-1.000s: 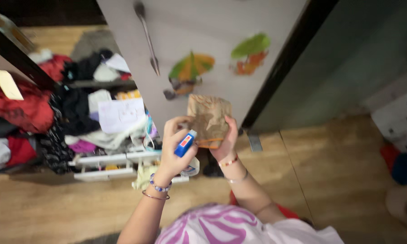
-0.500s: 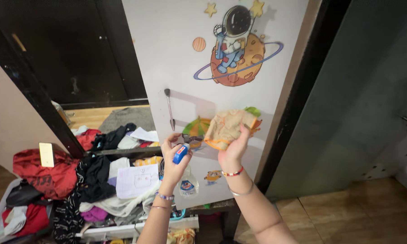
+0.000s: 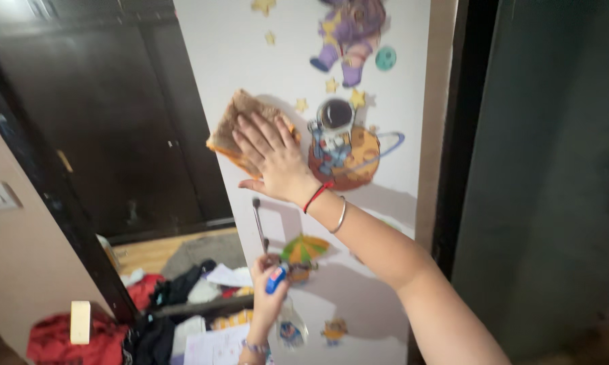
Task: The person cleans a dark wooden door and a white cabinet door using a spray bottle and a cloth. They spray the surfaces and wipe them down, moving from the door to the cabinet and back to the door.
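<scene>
Our right hand [image 3: 271, 159] is flat, fingers spread, pressing a tan cloth [image 3: 240, 125] with an orange edge against the white cabinet door [image 3: 399, 223], up left of the astronaut sticker [image 3: 345, 142]. Palm holds it there, no pinch. Our left hand [image 3: 267, 297] sits lower, closed around a clear spray bottle [image 3: 285, 318] with a blue nozzle, just beside the metal door handle [image 3: 258, 223]. Clothes pile [image 3: 176, 297] on the shelf lower left.

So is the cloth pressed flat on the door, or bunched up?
Flat: the right hand spreads open over the brown cloth, pressing it against the white door.
</scene>
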